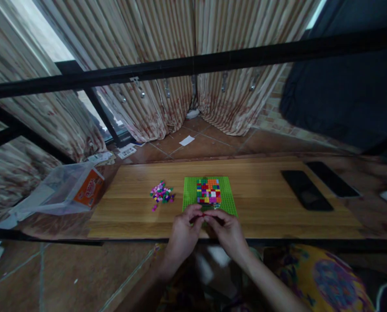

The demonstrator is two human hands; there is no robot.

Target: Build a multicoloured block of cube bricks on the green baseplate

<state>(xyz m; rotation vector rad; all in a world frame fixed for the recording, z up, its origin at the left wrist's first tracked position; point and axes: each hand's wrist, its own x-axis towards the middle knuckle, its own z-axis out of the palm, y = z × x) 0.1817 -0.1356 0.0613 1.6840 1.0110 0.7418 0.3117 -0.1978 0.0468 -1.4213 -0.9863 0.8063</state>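
My left hand and my right hand meet fingertip to fingertip at the near edge of a green baseplate. Between their pinched fingers is a small red brick, partly covered by the fingertips; whether it is one piece or two I cannot tell. On the baseplate, just beyond my hands, stands a block of many-coloured bricks packed side by side. To the left a loose heap of small bricks, mostly pink, purple and green, lies on the wooden tabletop.
Two black phones lie at the right end. Left of the tabletop is a clear plastic bag with an orange label. A black metal bar crosses beyond the table, before striped curtains. Paper lies on the tiled floor.
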